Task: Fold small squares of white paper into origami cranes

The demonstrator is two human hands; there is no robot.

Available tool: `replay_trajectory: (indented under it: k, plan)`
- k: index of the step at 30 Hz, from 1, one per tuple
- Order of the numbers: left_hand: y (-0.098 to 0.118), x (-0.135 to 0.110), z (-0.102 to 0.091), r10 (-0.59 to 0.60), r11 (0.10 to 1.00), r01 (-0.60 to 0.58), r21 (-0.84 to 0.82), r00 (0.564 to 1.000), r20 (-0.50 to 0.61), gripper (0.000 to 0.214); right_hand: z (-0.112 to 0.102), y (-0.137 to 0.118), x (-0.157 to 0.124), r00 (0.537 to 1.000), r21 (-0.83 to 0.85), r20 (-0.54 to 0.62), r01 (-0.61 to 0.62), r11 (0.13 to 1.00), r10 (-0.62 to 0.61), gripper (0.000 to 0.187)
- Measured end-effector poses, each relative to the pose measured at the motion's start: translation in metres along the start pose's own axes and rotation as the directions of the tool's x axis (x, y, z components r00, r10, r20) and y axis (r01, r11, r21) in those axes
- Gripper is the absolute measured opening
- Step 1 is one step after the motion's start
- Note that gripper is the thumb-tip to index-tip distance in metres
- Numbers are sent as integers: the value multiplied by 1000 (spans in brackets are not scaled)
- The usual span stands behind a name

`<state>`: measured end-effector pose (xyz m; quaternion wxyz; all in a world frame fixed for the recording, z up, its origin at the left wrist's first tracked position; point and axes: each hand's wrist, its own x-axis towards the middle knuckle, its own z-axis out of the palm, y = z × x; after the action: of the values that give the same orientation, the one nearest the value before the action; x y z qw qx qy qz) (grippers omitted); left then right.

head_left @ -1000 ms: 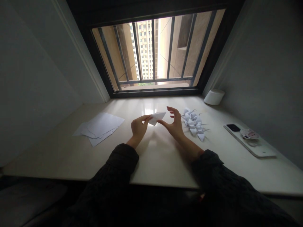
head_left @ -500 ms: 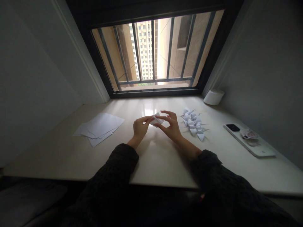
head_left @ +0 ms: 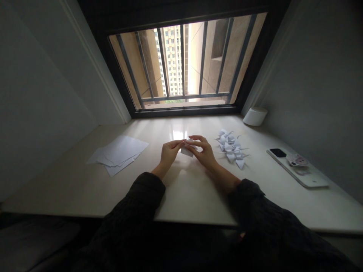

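The folded paper (head_left: 187,152) was between the two hands, off the fingertips of each: to the right of the left hand (head_left: 170,150) and to the left of the right hand (head_left: 204,152). Neither hand was nearer; both touched it. The left hand pinched the paper between thumb and fingers, and the right hand pinched it from the other side, its fingers curved over the top. The paper's long axis could not be told — the fingers covered too much — but a flat, pale flap showed below them, apparently just above the surface (head_left: 184,200).

That surface was smooth and glossy, catching the window's light. Just beyond the right hand sat a cluster of white paper cranes (head_left: 230,146), crisp and pointed; on the left, flat sheets (head_left: 124,149) overlapped, matt and thin.
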<state>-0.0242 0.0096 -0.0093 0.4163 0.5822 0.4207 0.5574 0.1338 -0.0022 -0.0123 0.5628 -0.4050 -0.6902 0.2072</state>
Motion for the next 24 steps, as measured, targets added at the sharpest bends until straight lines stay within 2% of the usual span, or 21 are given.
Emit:
replay_trajectory:
  k: [5, 9, 13, 18, 24]
  plan:
    - [2, -1, 1, -52, 996, 51, -71, 999, -12, 32, 3, 2, 2, 987, 195, 21, -160, 968, 159, 21]
    - [6, 0, 2, -80, 990, 72, -121, 995, -61, 31, 5, 5, 3, 951, 374, 75, -307, 875, 301, 25]
    - [8, 1, 1, -116, 984, 98, -151, 987, -112, 31, 6, 6, 2, 901, 437, 143, -429, 791, 409, 28]
    - [5, 2, 1, -94, 990, 81, -116, 990, -106, 33, 7, 6, 2, 884, 507, 74, -433, 746, 462, 30]
    - [5, 1, 3, -116, 981, 116, -153, 993, 12, 37, 5, 6, 5, 882, 525, -48, -376, 763, 468, 43]
